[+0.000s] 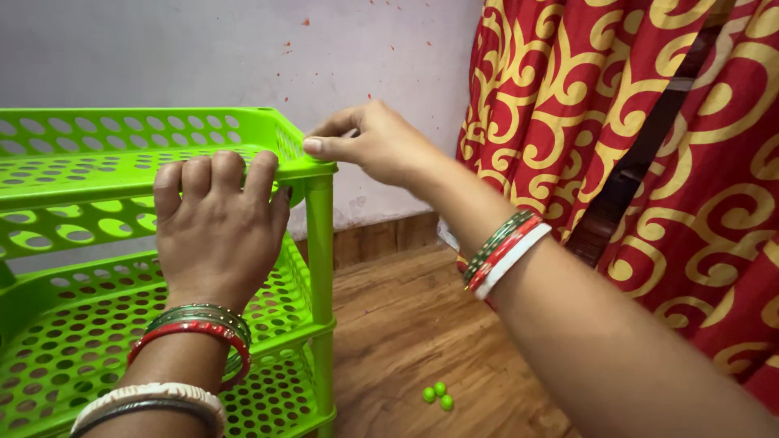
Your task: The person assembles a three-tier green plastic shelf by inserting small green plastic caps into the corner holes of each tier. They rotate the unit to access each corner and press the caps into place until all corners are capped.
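Both hands clench the green rack's top rim — left hand, right hand — beside a red curtain.

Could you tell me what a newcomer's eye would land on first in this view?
The bright green perforated plastic shelf rack fills the left, with the left hand gripping its top tier's front rim and the right hand pinching the corner above the post. A red curtain with yellow swirls covers the right side. Three small green round caps lie on the wooden floor.
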